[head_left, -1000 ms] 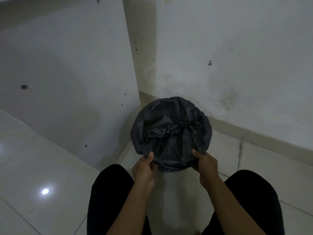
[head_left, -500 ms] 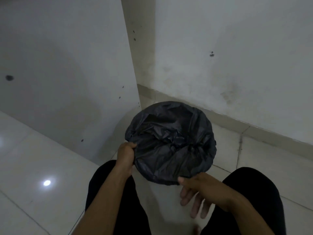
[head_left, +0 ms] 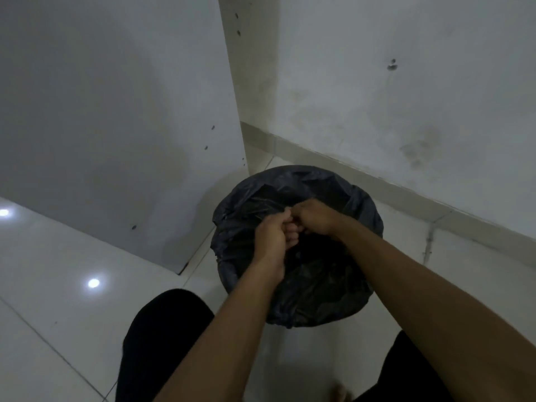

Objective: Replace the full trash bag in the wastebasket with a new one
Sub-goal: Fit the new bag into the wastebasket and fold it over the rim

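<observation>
1. Wastebasket (head_left: 278, 322) stands on the tiled floor (head_left: 72, 314) in the corner where two white walls meet, just in front of the person's knees. It is almost wholly covered by the black trash bag (head_left: 313, 291), whose film is folded over the rim all the way round.

2. Both hands meet over the middle of the bag's mouth. The left hand (head_left: 272, 239) is curled into a fist, knuckles up; the right hand (head_left: 314, 219) is likewise clenched, touching the left.

3. Each grip looks closed on a pinch of black film gathered at the centre, though the fingers hide the plastic itself, so what they hold is a judgement.

4. Bag lies directly under and around the hands, its long axis running straight down into the basket. Neither hand is clearly nearer; they sit side by side at the mouth.

5. Step in hand seems to be gathering or knotting the mouth of the full bag.

6. Coming move turns on that vertical axis: a lift straight up should free it, while the turned-over edge at the rim may cling.
</observation>
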